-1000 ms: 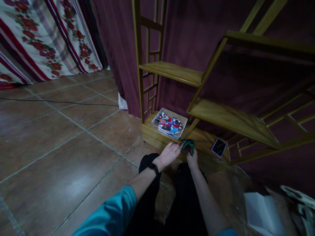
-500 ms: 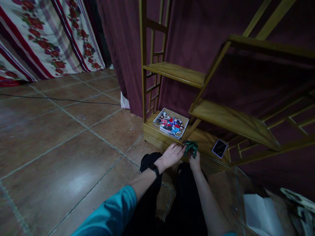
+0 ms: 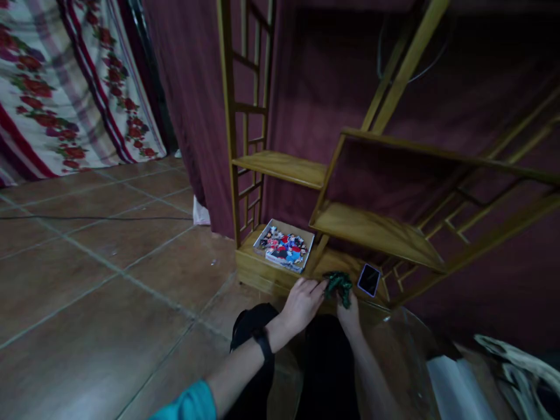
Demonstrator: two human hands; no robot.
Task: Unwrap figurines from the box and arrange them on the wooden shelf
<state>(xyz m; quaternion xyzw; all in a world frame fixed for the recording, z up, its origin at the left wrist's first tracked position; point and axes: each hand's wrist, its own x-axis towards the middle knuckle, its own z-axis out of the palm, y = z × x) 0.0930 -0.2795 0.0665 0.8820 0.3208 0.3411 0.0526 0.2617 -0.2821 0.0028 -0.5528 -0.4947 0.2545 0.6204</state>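
Over the front edge of the low wooden base, both my hands are on a dark green, shiny object (image 3: 338, 284) with a crumpled or knobbly outline; its exact kind is unclear. My left hand (image 3: 306, 298), with a dark band on its wrist, comes in from the left, its bent fingertips closed at the object's left edge. From below and to the right, my right hand (image 3: 349, 315) grips its lower part; the object hides some of those fingers. Just beyond my left hand, a shallow open box (image 3: 310, 239) rests on the base, filled with small colourful figures (image 3: 284, 245).
The wooden shelf unit (image 3: 280, 169) rises in front, with a slanted post and stepped boards above the base. A dark-screened phone or tablet (image 3: 368, 280) lies on the base to the right. White items (image 3: 457, 385) lie at the lower right. A black cable (image 3: 96, 218) crosses the tiled floor.
The view has shifted, so the shelf, box and hands appear lower and the shelf further left. The green object has turned a little between my hands, which both stay on it.
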